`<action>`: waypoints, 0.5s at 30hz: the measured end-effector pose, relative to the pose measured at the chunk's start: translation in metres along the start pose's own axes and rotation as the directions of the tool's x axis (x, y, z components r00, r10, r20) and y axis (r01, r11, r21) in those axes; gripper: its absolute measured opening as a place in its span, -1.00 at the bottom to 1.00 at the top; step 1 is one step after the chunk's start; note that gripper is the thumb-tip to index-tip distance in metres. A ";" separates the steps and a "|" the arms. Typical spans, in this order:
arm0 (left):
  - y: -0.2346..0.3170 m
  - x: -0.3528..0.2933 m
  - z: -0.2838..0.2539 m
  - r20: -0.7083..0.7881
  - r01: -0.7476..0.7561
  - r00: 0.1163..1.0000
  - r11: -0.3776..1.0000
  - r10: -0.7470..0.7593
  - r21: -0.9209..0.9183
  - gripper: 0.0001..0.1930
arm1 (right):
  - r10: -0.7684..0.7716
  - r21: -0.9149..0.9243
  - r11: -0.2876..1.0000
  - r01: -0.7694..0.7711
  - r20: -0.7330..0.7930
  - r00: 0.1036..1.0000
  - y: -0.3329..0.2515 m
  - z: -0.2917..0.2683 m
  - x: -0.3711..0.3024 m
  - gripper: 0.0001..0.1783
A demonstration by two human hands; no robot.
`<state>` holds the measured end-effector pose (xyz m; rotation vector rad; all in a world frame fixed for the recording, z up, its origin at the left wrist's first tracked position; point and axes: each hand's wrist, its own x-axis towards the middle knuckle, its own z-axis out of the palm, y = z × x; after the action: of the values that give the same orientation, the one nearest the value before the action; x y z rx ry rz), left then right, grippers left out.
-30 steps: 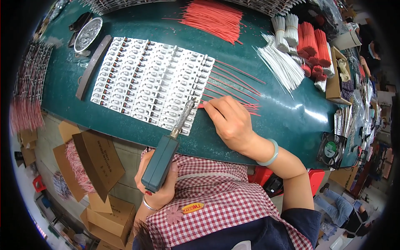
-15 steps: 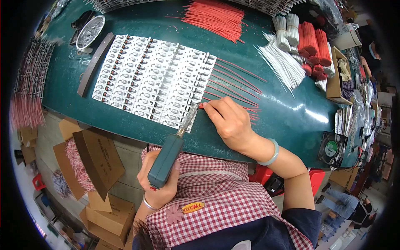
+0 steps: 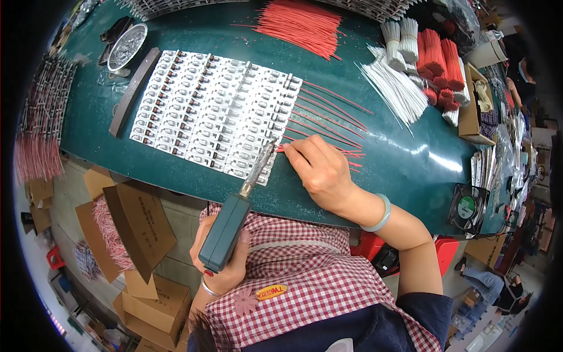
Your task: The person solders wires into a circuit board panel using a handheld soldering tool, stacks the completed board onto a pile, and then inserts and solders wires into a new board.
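My left hand (image 3: 233, 271) is wrapped round the green handle of a soldering iron (image 3: 226, 232). The iron slants up and right, its metal tip over the right edge of a white panel (image 3: 202, 111) of small repeated parts in rows. My right hand (image 3: 324, 175) pinches red wire (image 3: 280, 148) beside that tip; its fingertips partly hide the wire ends, and whether the tip touches them I cannot tell. Along the same panel edge, several red wires (image 3: 334, 111) stretch out to the right over the green tabletop (image 3: 404, 176).
Loose red wires (image 3: 299, 26) lie at the back, with white wires (image 3: 396, 88) and red bundles (image 3: 431, 56) to the right. A dark bar (image 3: 134, 94) and a bowl (image 3: 126, 47) stand left of the panel. A small fan (image 3: 467, 208) sits at the right edge; cardboard boxes (image 3: 141, 229) are below left.
The iron's handle has swung a little left and down, and its tip sits slightly higher along the panel edge. My right hand has shifted slightly left with the wire.
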<state>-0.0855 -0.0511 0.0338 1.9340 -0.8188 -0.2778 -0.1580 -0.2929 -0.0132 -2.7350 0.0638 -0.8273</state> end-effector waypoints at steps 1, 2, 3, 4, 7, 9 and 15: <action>0.000 -0.001 -0.001 -0.001 0.000 1.000 1.000 0.000 0.000 -0.77 | 0.004 -0.001 1.000 -0.004 0.008 1.000 0.000 0.000 0.000 -0.65; -0.001 -0.002 -0.001 0.002 -0.004 1.000 1.000 0.004 0.003 -0.77 | 0.003 -0.001 1.000 -0.003 0.008 1.000 0.000 0.000 0.000 -0.65; -0.002 -0.002 -0.001 0.005 -0.007 1.000 1.000 0.007 0.005 -0.76 | 0.002 0.003 1.000 -0.002 -0.002 1.000 0.000 0.001 -0.001 -0.64; -0.003 -0.003 -0.002 0.004 -0.008 1.000 1.000 0.008 0.004 -0.76 | 0.000 0.006 1.000 0.000 -0.012 1.000 0.000 0.002 -0.001 -0.63; -0.005 -0.006 -0.003 -0.005 0.011 1.000 1.000 -0.011 0.006 -0.75 | -0.014 0.009 1.000 0.014 -0.027 1.000 -0.001 -0.002 0.000 -0.64; -0.006 -0.008 -0.004 -0.021 0.005 1.000 1.000 -0.005 -0.001 -0.76 | -0.009 0.021 1.000 0.010 -0.039 0.999 -0.006 -0.003 -0.002 -0.66; -0.005 -0.010 -0.003 -0.002 0.028 1.000 1.000 -0.028 0.004 -0.77 | -0.005 0.030 1.000 0.007 -0.052 0.999 -0.009 -0.003 -0.003 -0.68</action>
<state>-0.0888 -0.0411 0.0299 1.9502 -0.7923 -0.2909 -0.1626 -0.2846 -0.0099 -2.6869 0.0528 -0.8936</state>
